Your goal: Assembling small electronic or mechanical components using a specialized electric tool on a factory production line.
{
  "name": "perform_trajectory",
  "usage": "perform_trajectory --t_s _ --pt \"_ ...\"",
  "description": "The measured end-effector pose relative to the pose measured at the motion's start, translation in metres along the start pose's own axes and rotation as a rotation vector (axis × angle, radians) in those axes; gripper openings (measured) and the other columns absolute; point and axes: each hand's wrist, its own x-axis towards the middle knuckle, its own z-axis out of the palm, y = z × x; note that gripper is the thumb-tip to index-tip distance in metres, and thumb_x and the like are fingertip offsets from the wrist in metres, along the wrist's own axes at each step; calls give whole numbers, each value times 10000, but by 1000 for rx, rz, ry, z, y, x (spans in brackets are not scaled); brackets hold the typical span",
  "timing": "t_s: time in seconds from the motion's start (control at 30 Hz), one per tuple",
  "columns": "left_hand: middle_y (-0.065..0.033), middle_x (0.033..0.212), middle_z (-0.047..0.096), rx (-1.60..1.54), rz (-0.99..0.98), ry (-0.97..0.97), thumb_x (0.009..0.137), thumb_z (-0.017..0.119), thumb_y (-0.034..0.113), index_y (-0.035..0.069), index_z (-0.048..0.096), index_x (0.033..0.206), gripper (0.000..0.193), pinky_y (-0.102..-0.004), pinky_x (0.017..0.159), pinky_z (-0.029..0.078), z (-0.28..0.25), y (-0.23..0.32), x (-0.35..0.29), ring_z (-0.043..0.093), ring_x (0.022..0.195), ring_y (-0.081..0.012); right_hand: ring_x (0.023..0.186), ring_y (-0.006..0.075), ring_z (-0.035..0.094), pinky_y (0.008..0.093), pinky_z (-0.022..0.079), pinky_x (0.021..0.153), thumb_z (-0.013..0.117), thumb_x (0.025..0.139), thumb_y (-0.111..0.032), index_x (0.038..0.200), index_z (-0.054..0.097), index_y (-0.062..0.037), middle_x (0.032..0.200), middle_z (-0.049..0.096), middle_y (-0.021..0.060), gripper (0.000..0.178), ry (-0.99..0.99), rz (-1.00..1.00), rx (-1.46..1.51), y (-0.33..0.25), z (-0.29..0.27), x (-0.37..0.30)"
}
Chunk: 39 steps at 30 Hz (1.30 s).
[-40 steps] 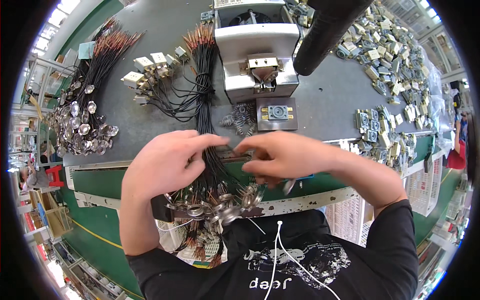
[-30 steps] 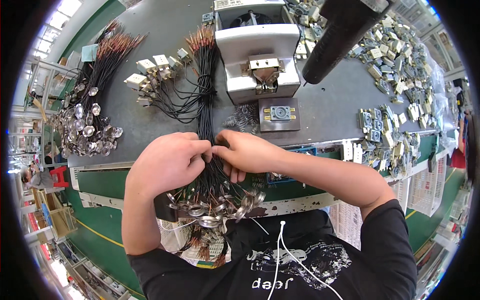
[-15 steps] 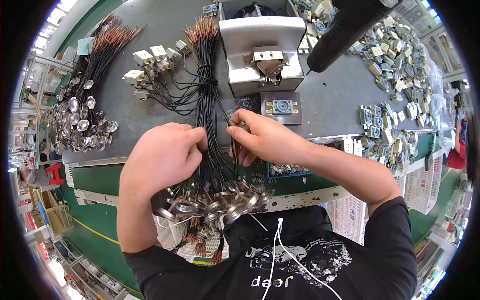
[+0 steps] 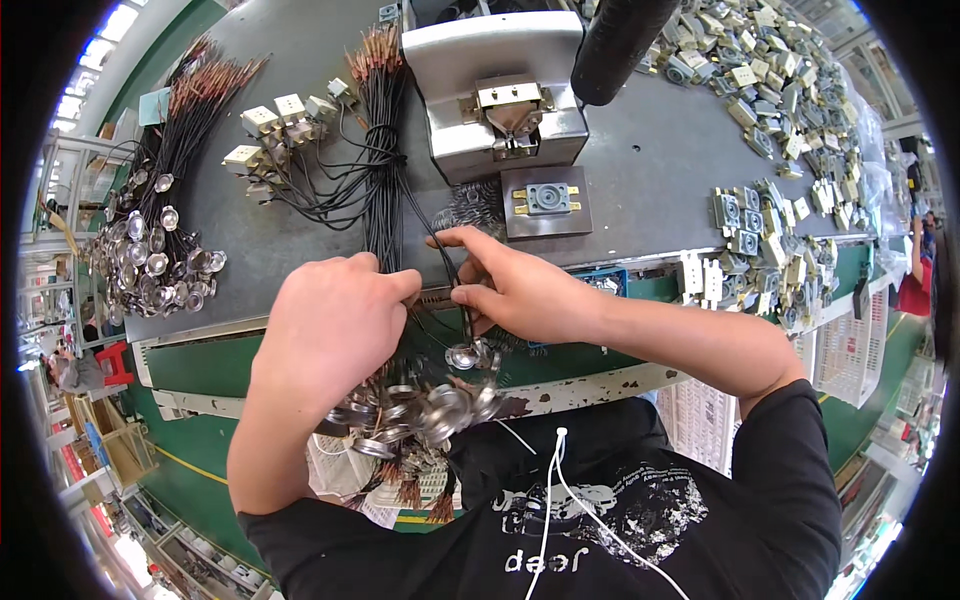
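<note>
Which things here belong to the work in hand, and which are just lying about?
In hand:
black wires pinched in the right hand;
main wire bundle by the left hand;
round metal caps at its near end.

Seemingly lying about:
second wire bundle, far left;
grey-and-cream electrical parts heaped right;
coil springs.

Black short-sleeved T-shirt (image 4: 400, 565), pale print (image 4: 655, 510)

Black wires (image 4: 452, 272) are held between fingers (image 4: 474, 242) of the right hand (image 4: 540, 295); metal cups (image 4: 462, 357), hung below them; grey switch (image 4: 548, 199), set beyond.
</note>
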Motion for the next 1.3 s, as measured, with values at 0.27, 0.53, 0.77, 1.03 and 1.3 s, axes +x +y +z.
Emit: perform_trajectory --t_s 0.27,0.53,0.77,1.03,1.3 --pt "-134 772 660 45 8 44 866 628 179 105 724 840 124 -449 715 563 3 -3 1 698 769 -315 773 122 663 281 583 688 574 1051 -95 1499 423 7 914 635 55 484 -58 10 180 -21 -18 -12" --pt "-144 829 636 -218 113 26 854 595 110 82 717 940 152 -472 789 546 9 -12 2 669 839 -359 814 100 663 254 541 755 484 1108 -200 1538 408 -16 804 685 45 473 -83 -104 130 -28 -43 -53" --pt "-151 941 691 -537 83 97 898 640 70 42 630 1138 242 -435 796 542 -4 -7 13 685 904 -347 647 50 609 220 474 582 531 1103 -218 1542 476 -103 756 661 7 458 -57 186 84 -26 -53 -72" --pt "-106 905 697 -358 378 562 920 681 57 60 677 1079 158 -392 791 534 -7 13 68 679 874 -301 612 35 534 224 463 554 587 1074 -179 1418 635 -112 797 669 -17 354 156 136 -129 9 -60 -71" --pt "-87 916 688 -355 444 526 911 701 96 60 671 998 99 -409 760 544 15 32 104 682 833 -304 615 40 560 220 483 553 585 1074 -169 1463 597 -145 848 676 -8 390 201 119 -55 23 -50 -74"
